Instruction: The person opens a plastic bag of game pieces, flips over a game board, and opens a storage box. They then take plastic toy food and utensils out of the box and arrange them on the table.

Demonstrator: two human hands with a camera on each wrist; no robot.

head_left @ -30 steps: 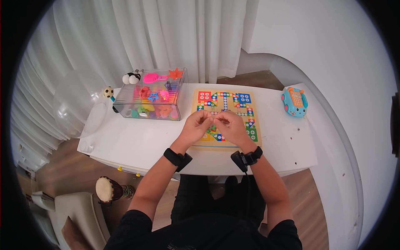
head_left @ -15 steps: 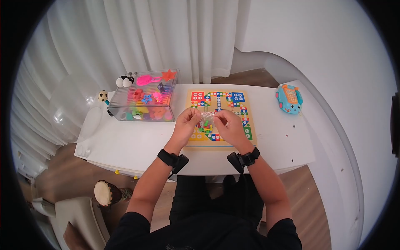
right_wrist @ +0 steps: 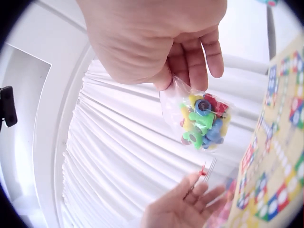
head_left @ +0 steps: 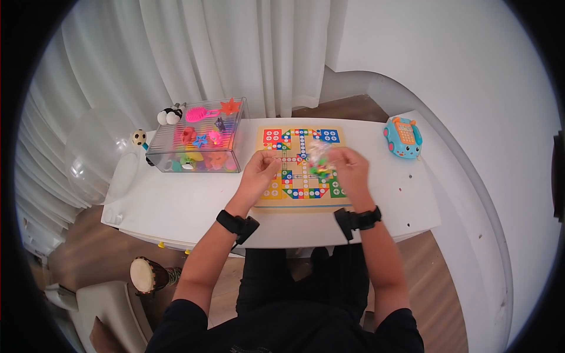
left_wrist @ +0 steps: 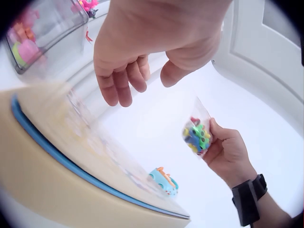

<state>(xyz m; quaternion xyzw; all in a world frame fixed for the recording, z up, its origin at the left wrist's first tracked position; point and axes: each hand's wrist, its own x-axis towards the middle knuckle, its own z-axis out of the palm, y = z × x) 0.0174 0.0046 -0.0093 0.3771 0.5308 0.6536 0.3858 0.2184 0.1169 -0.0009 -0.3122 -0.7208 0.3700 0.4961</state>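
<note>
A small clear plastic bag (head_left: 321, 163) of red, yellow, green and blue game pieces (right_wrist: 204, 123) hangs from my right hand (head_left: 352, 170), whose thumb and fingers pinch its top edge. The right wrist view shows the pieces bunched together inside it. My left hand (head_left: 258, 175) is apart from the bag, over the left part of the board. Its fingers (left_wrist: 124, 84) are loosely bent and the thumb stands away from them, with nothing between. Beneath both hands lies a wooden ludo board (head_left: 303, 193) printed with coloured squares and circles.
Left of the board stands a clear box (head_left: 197, 147) of colourful toys, with a pink brush (head_left: 200, 113) and several small figures on its lid. A blue toy telephone (head_left: 404, 139) is at the table's right end. A drum (head_left: 143, 275) stands on the floor.
The hands were together over the board, both fingering the bag's top. Now they are apart: the right hand has drawn the bag rightward, and the left has let go.
</note>
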